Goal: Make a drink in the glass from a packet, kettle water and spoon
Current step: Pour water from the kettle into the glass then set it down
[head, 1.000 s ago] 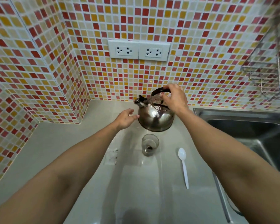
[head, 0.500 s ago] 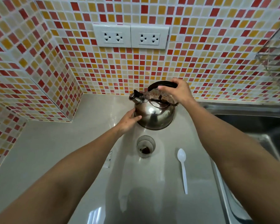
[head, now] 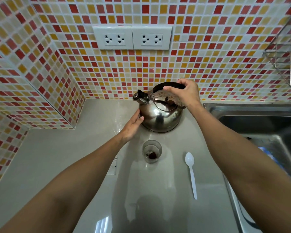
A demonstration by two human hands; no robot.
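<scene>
A shiny steel kettle [head: 160, 115] with a black handle stands on the grey counter [head: 57, 157] against the tiled wall. My right hand [head: 186, 94] is closed around the kettle's handle from above. My left hand [head: 133, 125] rests flat against the kettle's left side, fingers apart. A small clear glass [head: 151, 151] with dark brown powder at its bottom stands just in front of the kettle. To the right of the glass lies a white plastic spoon [head: 191, 172]. A torn packet [head: 113, 165] lies left of the glass, mostly hidden by my left forearm.
A steel sink [head: 252, 125] fills the right side. A wire rack [head: 289, 63] hangs on the wall above it. Two white double sockets [head: 132, 37] sit on the tiled wall above the kettle. The tiled wall juts out at the left.
My left hand has moved from beside the kettle onto its left side. The right hand stays on the handle. The view has drawn closer to the counter.
</scene>
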